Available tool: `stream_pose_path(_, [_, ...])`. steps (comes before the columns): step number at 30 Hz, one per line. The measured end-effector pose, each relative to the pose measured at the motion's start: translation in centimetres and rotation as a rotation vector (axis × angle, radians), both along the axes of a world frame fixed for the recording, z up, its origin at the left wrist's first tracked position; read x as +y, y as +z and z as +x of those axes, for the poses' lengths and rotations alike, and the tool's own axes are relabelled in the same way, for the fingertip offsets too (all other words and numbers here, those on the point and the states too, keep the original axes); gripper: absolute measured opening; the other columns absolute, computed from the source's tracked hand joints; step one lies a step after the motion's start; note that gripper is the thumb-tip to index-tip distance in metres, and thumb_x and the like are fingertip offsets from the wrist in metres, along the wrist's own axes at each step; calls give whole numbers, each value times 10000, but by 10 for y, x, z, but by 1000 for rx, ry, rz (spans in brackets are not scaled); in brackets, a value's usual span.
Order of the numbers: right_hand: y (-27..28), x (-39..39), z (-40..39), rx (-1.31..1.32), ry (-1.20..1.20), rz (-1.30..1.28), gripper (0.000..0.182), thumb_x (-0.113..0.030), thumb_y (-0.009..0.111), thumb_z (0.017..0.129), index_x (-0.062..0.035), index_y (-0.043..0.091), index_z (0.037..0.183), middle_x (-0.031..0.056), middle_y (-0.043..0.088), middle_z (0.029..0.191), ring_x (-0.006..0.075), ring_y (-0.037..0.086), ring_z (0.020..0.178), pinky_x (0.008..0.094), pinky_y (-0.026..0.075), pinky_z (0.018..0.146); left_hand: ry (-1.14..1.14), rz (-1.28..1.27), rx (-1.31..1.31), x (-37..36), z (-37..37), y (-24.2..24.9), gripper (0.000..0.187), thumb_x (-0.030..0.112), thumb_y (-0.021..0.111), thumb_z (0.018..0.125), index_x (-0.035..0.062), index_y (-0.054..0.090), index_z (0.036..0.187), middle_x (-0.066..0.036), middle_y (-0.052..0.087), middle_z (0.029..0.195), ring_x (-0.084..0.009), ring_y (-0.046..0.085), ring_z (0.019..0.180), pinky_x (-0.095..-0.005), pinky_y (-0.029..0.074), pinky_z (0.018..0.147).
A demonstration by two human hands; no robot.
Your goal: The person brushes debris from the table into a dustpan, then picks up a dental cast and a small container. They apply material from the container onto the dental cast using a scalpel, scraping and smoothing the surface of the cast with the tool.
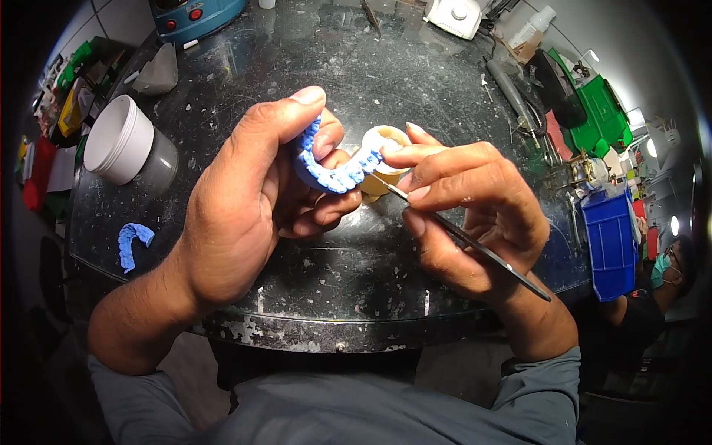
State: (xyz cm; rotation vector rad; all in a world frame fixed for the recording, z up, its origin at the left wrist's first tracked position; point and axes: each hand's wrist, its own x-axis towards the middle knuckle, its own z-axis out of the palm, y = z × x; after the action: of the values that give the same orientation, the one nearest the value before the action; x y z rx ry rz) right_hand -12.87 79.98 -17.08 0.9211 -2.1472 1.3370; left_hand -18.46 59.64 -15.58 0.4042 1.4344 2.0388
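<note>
A blue horseshoe-shaped dental model (330, 178) with a row of teeth is gripped between the thumb and fingers of my left hand (248, 174). My right hand (475, 200) holds a thin metal dental instrument (486, 252) like a pen. The instrument's fine tip meets or nearly meets the model's right end, and my right fingertips are close to that end too. Behind the model stands a small round tub (391, 137) with whitish contents, partly hidden by my right fingers. Left of my left forearm, a second blue dental model (132, 245) lies on the black table.
The scratched black table (297, 67) has a curved front edge. A white plastic tub (119, 141) stands at left. Blue equipment (196, 18) and a white device (454, 16) are at the back. A handpiece (510, 89), green bin (601, 111) and blue bin (610, 241) sit right, near a masked person (638, 319).
</note>
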Motion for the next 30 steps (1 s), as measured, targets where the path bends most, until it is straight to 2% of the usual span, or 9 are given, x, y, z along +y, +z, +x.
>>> stream_pose_path(11, [0,-1,-1,17,-1,9,283,151,634,745,-18,569,962,119,600,952,317,641,1061,544,383,1067,-22,63,-97,2,-1,-1,393,470,236,995,128,359,845,-26,417,634,-89,340,555,-216,263,490])
stream_pose_path(18, [-1,0,-1,15,4,2,288,151,629,737,-21,568,960,117,600,947,318,642,1057,545,384,1066,-21,11,-45,1,0,1,397,467,238,996,125,360,838,-21,417,646,-90,347,561,-218,266,497])
stream_pose_path(25, [1,-1,1,-7,2,6,282,151,624,739,-21,569,956,112,600,946,318,639,1061,548,372,1075,160,-46,6,6,8,0,384,447,290,998,113,382,831,-5,401,691,-104,403,594,-233,283,528])
stream_pose_path(30, [1,1,0,-4,11,24,277,149,623,740,-21,571,953,113,600,942,317,639,1062,548,374,1074,189,-73,19,7,9,0,386,448,297,995,111,381,826,-1,386,702,-105,409,604,-237,286,531])
